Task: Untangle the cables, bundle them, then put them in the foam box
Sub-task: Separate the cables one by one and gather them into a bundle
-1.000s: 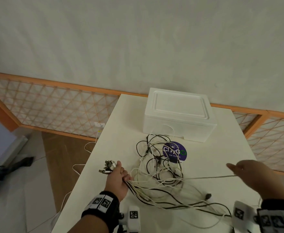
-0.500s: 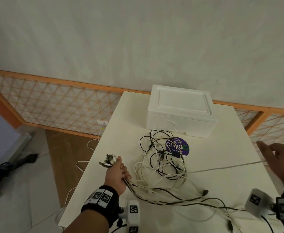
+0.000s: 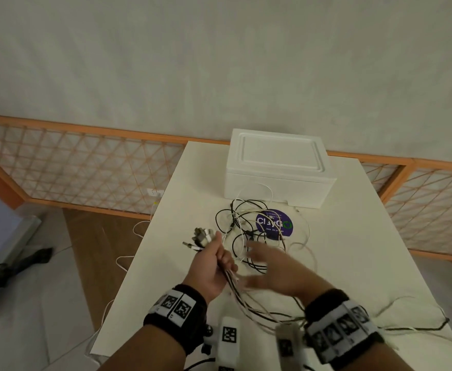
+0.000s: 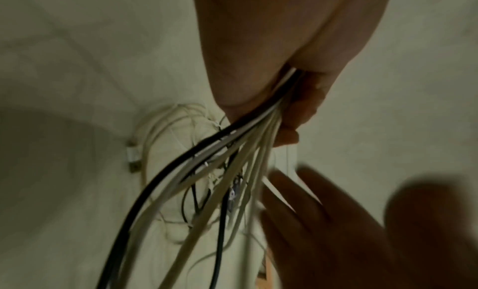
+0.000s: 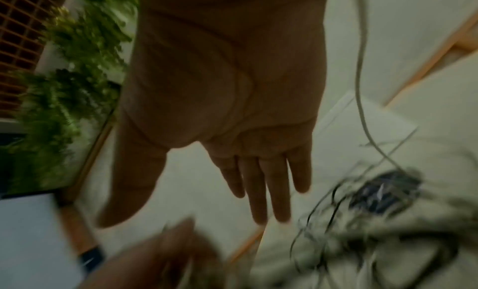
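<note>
My left hand [image 3: 214, 259] grips a bunch of black and white cables [image 4: 232, 150] near their plug ends [image 3: 200, 236], which stick out past the fist. The rest of the cables [image 3: 257, 236] lie in a loose tangle on the white table [image 3: 366, 236] and trail back toward me. My right hand [image 3: 267, 271] is blurred, fingers straight [image 5: 258, 183] and empty, just right of the left fist above the tangle. The closed white foam box [image 3: 278, 167] stands at the table's far end.
A round purple sticker [image 3: 274, 223] lies under the tangle in front of the box. One thin cable [image 3: 412, 301] runs to the table's right front corner. An orange lattice fence [image 3: 85, 167] borders the table; a white cord [image 3: 136, 231] hangs off the left side.
My right hand let go of the cable it had stretched out to the right and swung back left beside the left fist. The left hand kept its grip, shifting slightly.
</note>
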Demonstrator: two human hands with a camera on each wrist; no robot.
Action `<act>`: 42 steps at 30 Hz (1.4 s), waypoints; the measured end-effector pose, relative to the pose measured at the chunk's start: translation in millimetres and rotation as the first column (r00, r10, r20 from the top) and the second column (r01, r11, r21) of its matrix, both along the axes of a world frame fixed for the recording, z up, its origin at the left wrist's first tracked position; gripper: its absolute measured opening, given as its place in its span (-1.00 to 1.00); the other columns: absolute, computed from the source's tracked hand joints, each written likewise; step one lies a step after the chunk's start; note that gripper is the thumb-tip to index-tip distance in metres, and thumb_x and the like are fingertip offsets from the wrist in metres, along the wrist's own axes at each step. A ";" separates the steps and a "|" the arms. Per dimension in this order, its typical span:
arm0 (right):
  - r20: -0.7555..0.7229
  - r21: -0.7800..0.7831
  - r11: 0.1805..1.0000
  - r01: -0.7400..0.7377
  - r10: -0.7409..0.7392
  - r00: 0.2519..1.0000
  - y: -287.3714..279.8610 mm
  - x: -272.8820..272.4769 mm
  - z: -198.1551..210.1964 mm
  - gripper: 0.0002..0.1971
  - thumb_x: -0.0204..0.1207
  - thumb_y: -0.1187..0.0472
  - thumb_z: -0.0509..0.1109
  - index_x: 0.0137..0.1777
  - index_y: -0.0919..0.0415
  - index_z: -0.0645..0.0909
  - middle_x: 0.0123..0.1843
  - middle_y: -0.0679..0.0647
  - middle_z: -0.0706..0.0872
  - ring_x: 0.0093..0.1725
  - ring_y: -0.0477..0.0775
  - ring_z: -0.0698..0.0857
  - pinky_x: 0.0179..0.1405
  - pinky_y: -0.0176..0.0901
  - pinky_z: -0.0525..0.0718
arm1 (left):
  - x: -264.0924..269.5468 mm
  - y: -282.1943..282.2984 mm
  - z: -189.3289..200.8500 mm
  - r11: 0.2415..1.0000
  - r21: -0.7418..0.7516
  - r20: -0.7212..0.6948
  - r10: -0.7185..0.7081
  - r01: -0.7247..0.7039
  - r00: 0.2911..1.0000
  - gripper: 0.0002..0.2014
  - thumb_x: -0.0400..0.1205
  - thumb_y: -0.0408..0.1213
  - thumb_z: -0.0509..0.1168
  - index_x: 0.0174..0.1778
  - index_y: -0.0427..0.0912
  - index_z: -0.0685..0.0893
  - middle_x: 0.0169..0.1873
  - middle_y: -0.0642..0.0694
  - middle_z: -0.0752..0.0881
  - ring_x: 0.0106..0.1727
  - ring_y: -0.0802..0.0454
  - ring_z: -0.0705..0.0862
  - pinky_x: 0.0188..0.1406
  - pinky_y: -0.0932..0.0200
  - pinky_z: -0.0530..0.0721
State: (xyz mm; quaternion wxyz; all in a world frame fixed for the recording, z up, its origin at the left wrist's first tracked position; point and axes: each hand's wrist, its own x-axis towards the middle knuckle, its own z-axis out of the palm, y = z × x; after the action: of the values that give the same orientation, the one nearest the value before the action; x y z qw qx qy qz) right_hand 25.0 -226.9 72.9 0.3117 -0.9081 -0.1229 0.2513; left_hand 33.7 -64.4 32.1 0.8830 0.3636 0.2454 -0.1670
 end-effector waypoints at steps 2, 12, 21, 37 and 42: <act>-0.070 -0.146 0.978 -0.150 0.141 0.988 19.9 -6.9 -8.1 -0.25 0.26 -0.10 0.55 0.42 0.03 0.36 0.16 -0.01 0.66 0.18 0.03 0.64 0.07 -0.23 0.52 | -0.9 -3.5 6.8 0.999 0.010 0.036 -0.043 0.043 0.998 -0.46 0.69 -0.03 0.21 -0.59 -0.13 0.27 -0.65 -0.06 0.27 -0.62 0.03 0.30 -0.42 0.11 0.39; -0.039 -0.605 0.796 0.030 -0.067 0.997 -100.3 -28.7 -38.3 -0.88 0.34 0.13 0.25 -0.41 0.01 0.44 -0.30 -0.07 0.65 -0.28 -0.11 0.63 -0.30 -0.31 0.57 | -4.2 71.9 -26.7 0.950 -0.002 -0.148 0.310 -0.314 0.939 -0.54 0.71 -0.05 0.20 -0.48 -0.05 0.23 -0.72 0.06 0.18 -0.74 0.13 0.17 -0.68 0.33 0.25; -0.004 -0.748 0.648 0.143 -0.220 0.975 -158.5 -43.8 -47.4 -0.68 0.30 -0.32 0.35 -0.13 -0.16 0.44 0.02 -0.19 0.63 0.14 -0.17 0.59 -0.05 -0.17 0.35 | -3.4 85.9 -65.8 0.966 0.055 -0.243 0.259 -0.253 0.935 -0.55 0.72 -0.04 0.18 -0.47 -0.05 0.25 -0.73 0.06 0.19 -0.77 0.12 0.17 -0.68 0.28 0.24; 0.281 -0.521 0.847 0.100 0.060 0.958 -35.1 17.2 -56.0 -0.72 0.56 0.17 0.16 0.14 -0.02 0.66 0.14 -0.01 0.71 0.15 0.06 0.67 0.07 -0.14 0.59 | -2.0 53.9 -83.9 0.996 0.087 -0.334 0.021 0.008 0.942 -0.54 0.65 -0.17 0.32 -0.52 -0.08 0.27 -0.69 0.00 0.21 -0.72 0.09 0.21 -0.63 0.29 0.31; -0.022 -0.395 0.850 -0.347 0.369 0.929 30.5 13.0 -97.3 -0.70 0.60 0.11 0.23 0.28 0.04 0.63 0.23 0.11 0.64 0.24 0.18 0.61 0.19 -0.05 0.54 | 7.2 43.7 -83.3 0.995 0.095 -0.320 -0.010 0.043 0.947 -0.51 0.69 -0.21 0.26 -0.57 -0.09 0.27 -0.69 -0.02 0.22 -0.71 0.07 0.23 -0.50 0.17 0.28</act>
State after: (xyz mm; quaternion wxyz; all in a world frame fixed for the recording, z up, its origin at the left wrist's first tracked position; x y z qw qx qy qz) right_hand 38.0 -196.3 -24.4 0.0676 -0.9195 -0.2453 0.2997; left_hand 40.9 -20.7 -51.2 0.8100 0.3790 0.3880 -0.2229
